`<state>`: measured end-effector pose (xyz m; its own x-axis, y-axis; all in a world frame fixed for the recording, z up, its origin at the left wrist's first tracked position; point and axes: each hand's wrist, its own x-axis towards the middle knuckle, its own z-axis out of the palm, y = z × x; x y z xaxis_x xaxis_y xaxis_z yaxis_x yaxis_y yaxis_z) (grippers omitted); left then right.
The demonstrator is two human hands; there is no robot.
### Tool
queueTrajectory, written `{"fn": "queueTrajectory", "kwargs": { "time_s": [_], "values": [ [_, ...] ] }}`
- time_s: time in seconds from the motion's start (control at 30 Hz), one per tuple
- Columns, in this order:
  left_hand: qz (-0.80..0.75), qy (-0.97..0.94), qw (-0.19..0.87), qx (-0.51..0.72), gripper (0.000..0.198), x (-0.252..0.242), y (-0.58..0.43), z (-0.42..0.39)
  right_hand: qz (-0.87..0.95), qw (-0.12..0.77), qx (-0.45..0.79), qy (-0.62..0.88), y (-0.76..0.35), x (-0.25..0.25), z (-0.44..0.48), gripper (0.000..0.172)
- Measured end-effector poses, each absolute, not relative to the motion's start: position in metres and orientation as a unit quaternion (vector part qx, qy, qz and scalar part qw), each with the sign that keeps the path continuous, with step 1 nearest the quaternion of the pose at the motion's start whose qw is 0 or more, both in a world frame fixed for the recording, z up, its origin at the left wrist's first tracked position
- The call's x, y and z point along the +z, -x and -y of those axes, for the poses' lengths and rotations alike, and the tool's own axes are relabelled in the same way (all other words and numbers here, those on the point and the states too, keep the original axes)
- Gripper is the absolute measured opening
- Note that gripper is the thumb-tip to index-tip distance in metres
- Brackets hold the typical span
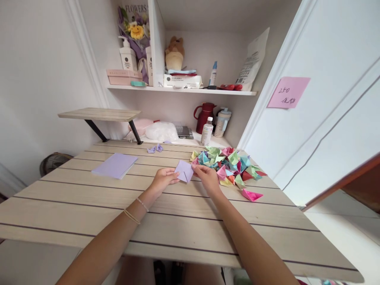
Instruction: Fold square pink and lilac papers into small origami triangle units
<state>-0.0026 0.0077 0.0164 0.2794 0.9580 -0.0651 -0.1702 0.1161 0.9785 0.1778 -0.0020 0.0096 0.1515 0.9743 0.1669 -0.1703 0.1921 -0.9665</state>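
Note:
A partly folded square of purple paper (184, 171) is held up between my two hands, just above the table. My left hand (165, 177) pinches its left edge. At the upper right edge, my right hand (207, 177) grips it between thumb and fingers. Creased flaps show on its near face. To the left lies a stack of flat purple sheets (115, 165). Two small folded purple paper pieces (154, 149) sit farther back. A pile of many-coloured folded paper boats (228, 164) is beside my right hand, and a bright pink paper boat (251, 195) lies apart in front of it.
The slatted wooden table (166, 229) runs back to a white cabinet. A small raised wooden shelf (101, 114) stands at the back left. Behind the pile are a clear bottle (207, 132), a red jug (204, 118) and a pale cup (222, 122).

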Motion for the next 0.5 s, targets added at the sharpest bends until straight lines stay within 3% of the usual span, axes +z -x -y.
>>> {"fn": "queueTrajectory", "kwargs": {
  "time_s": [0.27, 0.5],
  "values": [
    [-0.394, -0.486, 0.655, 0.424, 0.029, 0.025, 0.017, -0.014, 0.523, 0.558, 0.497, 0.41, -0.192, 0.023, 0.004, 0.026],
    [-0.416, -0.462, 0.643, 0.446, 0.024, 0.026, 0.025, -0.02, 0.471, 0.57, 0.525, 0.421, -0.196, 0.026, 0.005, 0.029]
  ]
}}
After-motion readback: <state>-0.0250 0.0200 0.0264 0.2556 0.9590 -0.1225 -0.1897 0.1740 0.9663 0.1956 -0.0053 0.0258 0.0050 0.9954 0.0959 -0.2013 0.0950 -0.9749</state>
